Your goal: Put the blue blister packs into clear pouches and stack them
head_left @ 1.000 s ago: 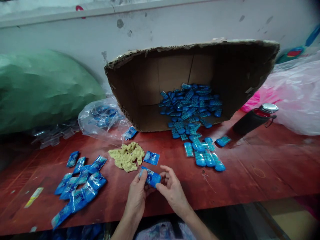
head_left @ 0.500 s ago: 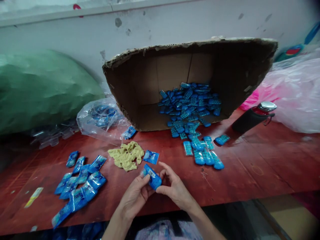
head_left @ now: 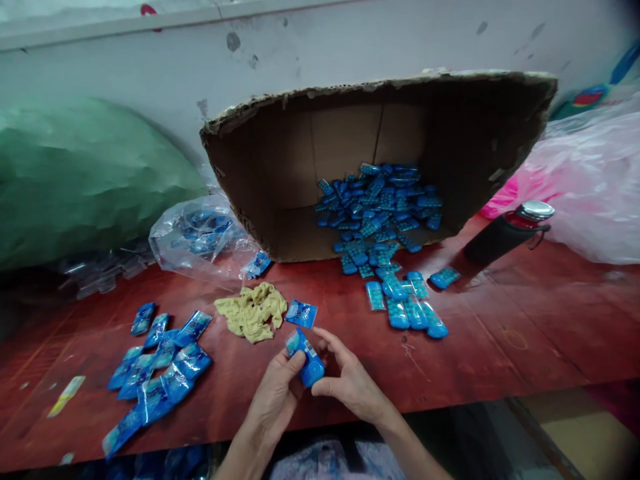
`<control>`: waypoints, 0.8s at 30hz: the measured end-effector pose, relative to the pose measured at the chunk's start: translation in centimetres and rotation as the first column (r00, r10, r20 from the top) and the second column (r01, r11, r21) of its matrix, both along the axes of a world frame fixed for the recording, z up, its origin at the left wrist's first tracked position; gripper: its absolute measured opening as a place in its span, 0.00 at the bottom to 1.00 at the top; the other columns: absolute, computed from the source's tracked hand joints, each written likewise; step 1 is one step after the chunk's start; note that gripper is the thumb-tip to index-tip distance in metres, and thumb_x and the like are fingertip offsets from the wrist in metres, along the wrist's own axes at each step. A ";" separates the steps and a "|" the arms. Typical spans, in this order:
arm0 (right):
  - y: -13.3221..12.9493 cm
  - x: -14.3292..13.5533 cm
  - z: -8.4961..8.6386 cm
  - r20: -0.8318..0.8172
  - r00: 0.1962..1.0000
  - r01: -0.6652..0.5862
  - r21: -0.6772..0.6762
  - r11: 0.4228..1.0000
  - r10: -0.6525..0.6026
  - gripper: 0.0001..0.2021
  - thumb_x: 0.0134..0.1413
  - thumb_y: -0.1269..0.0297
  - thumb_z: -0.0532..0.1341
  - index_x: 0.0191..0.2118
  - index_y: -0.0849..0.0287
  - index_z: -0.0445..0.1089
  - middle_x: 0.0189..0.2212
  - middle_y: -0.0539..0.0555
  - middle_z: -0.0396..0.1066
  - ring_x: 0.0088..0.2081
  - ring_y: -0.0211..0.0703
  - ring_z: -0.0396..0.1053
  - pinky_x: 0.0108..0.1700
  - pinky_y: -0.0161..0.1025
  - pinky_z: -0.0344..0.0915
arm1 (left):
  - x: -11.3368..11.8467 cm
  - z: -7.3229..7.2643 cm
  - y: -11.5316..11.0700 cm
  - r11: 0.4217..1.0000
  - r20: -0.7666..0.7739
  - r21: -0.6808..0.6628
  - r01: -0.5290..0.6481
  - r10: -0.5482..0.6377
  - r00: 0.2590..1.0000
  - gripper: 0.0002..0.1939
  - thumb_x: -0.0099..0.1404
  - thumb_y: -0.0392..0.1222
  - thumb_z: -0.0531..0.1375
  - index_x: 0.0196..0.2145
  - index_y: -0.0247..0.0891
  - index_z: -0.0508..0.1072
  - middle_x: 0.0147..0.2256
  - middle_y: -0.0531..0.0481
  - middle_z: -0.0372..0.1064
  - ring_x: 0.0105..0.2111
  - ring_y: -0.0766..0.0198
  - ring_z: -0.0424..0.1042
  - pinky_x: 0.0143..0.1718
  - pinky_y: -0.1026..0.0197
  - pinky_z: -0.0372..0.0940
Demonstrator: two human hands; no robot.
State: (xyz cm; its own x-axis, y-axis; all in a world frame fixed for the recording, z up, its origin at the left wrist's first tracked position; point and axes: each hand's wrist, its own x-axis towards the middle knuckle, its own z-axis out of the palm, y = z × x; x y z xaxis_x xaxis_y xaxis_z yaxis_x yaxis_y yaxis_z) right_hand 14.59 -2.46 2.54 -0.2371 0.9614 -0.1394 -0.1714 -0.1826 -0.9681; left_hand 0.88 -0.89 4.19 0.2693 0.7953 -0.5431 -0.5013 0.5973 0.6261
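Observation:
A small blue plastic case (head_left: 312, 365) with a white barcode label is held above the front of the table. My left hand (head_left: 274, 393) pinches it from the left, thumb on top. From the right, my right hand (head_left: 353, 385) curves around the case, its thumb at the lower right edge and its fingers partly behind. Just beyond lies a flat blue printed sachet (head_left: 301, 313), beside a crumpled yellow-green cloth (head_left: 250, 312). Several shiny blue wrapped packs (head_left: 156, 395) lie grouped at the left.
A cardboard box (head_left: 290, 233) on its side spills blue cases (head_left: 373, 207) onto the red table (head_left: 480, 353). A black bottle (head_left: 495, 235) stands right of it. A clear bag (head_left: 173, 243) of blue packets and a big green sack (head_left: 85, 180) are at the left.
The blue case has turned to a steeper angle between my hands. My fingers have shifted slightly around it; the things on the table have stayed in place.

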 end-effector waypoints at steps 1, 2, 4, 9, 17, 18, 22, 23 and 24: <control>0.0 0.0 -0.1 -0.003 1.000 0.010 -0.009 1.000 -0.010 0.38 0.33 0.77 0.65 0.54 0.48 0.56 0.41 0.48 0.64 0.41 0.41 0.63 0.47 0.40 0.59 | 0.1 0.0 -0.1 1.000 -0.010 0.004 -0.006 0.006 1.000 0.12 0.51 0.38 0.62 0.36 0.35 0.72 0.31 0.47 0.74 0.34 0.59 0.72 0.40 0.59 0.64; 0.0 0.0 -0.2 -0.010 1.000 0.020 -0.015 1.000 -0.020 0.37 0.33 0.77 0.65 0.54 0.49 0.56 0.41 0.48 0.64 0.41 0.41 0.63 0.46 0.39 0.59 | 0.2 0.0 -0.2 1.000 -0.015 0.008 -0.006 0.006 1.000 0.12 0.52 0.38 0.62 0.36 0.35 0.72 0.31 0.47 0.74 0.33 0.60 0.72 0.38 0.60 0.65; 0.1 -0.1 -0.4 -0.036 0.999 0.016 -0.013 1.000 -0.017 0.36 0.34 0.78 0.64 0.54 0.49 0.56 0.41 0.48 0.64 0.42 0.41 0.64 0.46 0.39 0.59 | 0.4 0.0 -0.4 1.000 -0.005 0.009 0.002 -0.001 1.000 0.11 0.53 0.37 0.61 0.36 0.34 0.72 0.31 0.46 0.74 0.31 0.62 0.72 0.35 0.63 0.65; 0.3 -0.2 -0.5 -0.103 0.994 -0.022 0.015 1.000 0.024 0.35 0.36 0.79 0.61 0.54 0.49 0.56 0.46 0.49 0.64 0.47 0.44 0.62 0.49 0.41 0.58 | 0.3 0.0 -0.4 1.000 0.005 -0.030 -0.004 0.004 1.000 0.08 0.54 0.38 0.59 0.34 0.33 0.72 0.30 0.47 0.74 0.28 0.65 0.71 0.31 0.65 0.65; 0.5 0.0 -0.2 0.022 0.999 -0.048 0.047 0.998 0.047 0.34 0.40 0.76 0.61 0.55 0.48 0.54 0.46 0.50 0.60 0.47 0.43 0.61 0.49 0.41 0.59 | -0.6 0.2 0.0 0.997 -0.221 0.082 0.000 0.018 0.975 0.12 0.54 0.42 0.59 0.37 0.35 0.71 0.30 0.48 0.73 0.27 0.67 0.69 0.30 0.65 0.63; 0.8 0.1 0.2 0.079 0.995 -0.060 0.083 0.995 0.053 0.34 0.40 0.76 0.61 0.56 0.48 0.53 0.48 0.50 0.60 0.48 0.43 0.60 0.51 0.41 0.57 | -0.6 0.3 -0.1 0.994 -0.238 0.096 0.051 -0.027 0.971 0.14 0.54 0.42 0.60 0.38 0.35 0.72 0.31 0.48 0.73 0.28 0.67 0.69 0.31 0.65 0.63; 2.2 0.6 2.0 0.241 0.961 -0.199 0.247 0.948 0.139 0.26 0.43 0.71 0.63 0.51 0.52 0.61 0.47 0.50 0.61 0.47 0.40 0.61 0.49 0.37 0.57 | -0.6 0.2 -0.3 0.972 -0.328 0.131 0.197 -0.145 0.934 0.16 0.48 0.42 0.64 0.35 0.34 0.74 0.31 0.48 0.72 0.30 0.66 0.67 0.34 0.65 0.61; 2.4 0.7 2.2 0.259 0.954 -0.222 0.270 0.937 0.152 0.19 0.45 0.69 0.62 0.46 0.54 0.65 0.44 0.50 0.64 0.44 0.39 0.62 0.47 0.35 0.59 | -0.6 0.0 -0.3 0.971 -0.358 0.140 0.196 -0.135 0.924 0.15 0.46 0.43 0.65 0.33 0.33 0.74 0.28 0.49 0.71 0.28 0.67 0.66 0.32 0.66 0.61; 2.6 0.6 2.3 0.274 0.950 -0.229 0.280 0.932 0.151 0.12 0.47 0.68 0.61 0.41 0.56 0.68 0.40 0.50 0.66 0.41 0.38 0.64 0.43 0.33 0.60 | -0.7 -0.3 -0.3 0.973 -0.380 0.142 0.183 -0.117 0.918 0.15 0.45 0.43 0.65 0.31 0.33 0.75 0.26 0.50 0.71 0.26 0.69 0.65 0.30 0.67 0.60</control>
State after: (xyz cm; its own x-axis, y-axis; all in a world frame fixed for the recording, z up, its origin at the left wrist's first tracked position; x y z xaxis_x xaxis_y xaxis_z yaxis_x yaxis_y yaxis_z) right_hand 15.23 0.17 4.84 -0.4153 0.9065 0.0755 0.0856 0.1216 -0.9889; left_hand 0.22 -1.22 3.90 0.2014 0.8508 -0.4853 -0.1295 0.5143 0.8478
